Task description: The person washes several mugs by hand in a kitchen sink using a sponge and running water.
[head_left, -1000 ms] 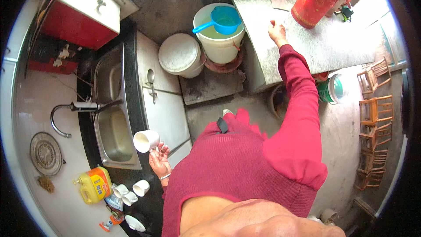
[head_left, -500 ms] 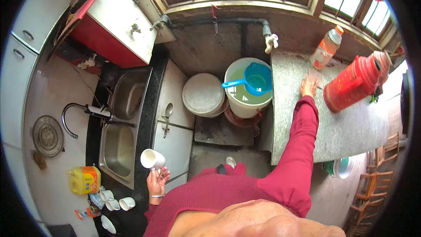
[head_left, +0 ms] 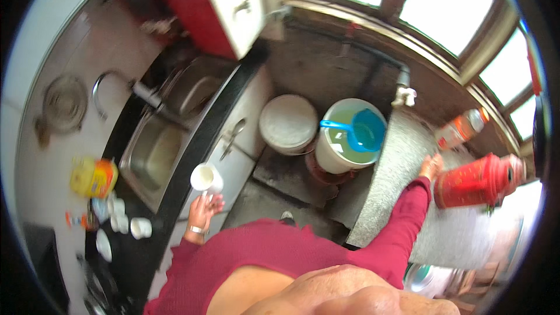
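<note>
My left hand grips a white mug by its handle, close to the cabinet front below the black counter. The mug's mouth faces up toward me. My right hand rests flat on the grey speckled slab, its fingers stretched out and slightly blurred. It holds nothing that I can see. Just beyond its fingers is a clear bottle with an orange cap and label. Close beside the same hand stands a red thermos flask.
A white bucket of water holds a blue dipper. Left of it stands a lidded white bucket. A sink with a curved tap, a yellow jug and several white cups are to the left.
My view has turned, so the room appears rotated clockwise, and the picture is blurrier. The mug stays in my left hand, its mouth now turned more toward me. My right hand remains on the slab.
</note>
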Tool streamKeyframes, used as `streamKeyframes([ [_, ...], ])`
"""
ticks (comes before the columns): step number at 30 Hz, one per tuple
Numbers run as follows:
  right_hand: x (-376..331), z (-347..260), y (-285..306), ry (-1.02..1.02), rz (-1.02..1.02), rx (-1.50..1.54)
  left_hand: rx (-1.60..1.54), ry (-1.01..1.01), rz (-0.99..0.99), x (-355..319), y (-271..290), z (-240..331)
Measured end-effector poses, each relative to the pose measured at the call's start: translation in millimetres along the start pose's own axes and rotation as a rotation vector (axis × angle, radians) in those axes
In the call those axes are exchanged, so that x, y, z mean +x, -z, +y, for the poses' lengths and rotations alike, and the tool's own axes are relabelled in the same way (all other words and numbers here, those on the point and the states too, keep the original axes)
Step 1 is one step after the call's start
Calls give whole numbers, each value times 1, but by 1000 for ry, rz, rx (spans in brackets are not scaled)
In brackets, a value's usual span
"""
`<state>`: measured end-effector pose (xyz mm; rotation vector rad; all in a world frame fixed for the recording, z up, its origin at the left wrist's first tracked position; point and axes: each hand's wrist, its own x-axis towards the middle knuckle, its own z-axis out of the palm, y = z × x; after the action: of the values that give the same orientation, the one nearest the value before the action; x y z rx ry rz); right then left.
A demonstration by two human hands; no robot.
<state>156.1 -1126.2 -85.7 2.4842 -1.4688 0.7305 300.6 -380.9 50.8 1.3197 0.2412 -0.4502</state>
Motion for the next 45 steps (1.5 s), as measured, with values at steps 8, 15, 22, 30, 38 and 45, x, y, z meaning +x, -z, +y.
streamKeyframes([
  [8,-11,-65,79,-79,116,587,-72,-5,49,0,29,7],
  [15,-80,-247,162,303,-407,952,-159,-80,67,5,83,-1],
  [22,-186,-453,194,268,-1055,1566,-142,-218,105,1,154,16],
  [30,-292,-686,215,210,-1685,1539,-111,-329,182,-3,244,49],
  [38,-353,-854,209,-103,-1874,1564,-93,-297,335,7,265,78],
  [45,-372,-966,198,-344,-1913,1630,-95,-264,436,43,262,119],
])
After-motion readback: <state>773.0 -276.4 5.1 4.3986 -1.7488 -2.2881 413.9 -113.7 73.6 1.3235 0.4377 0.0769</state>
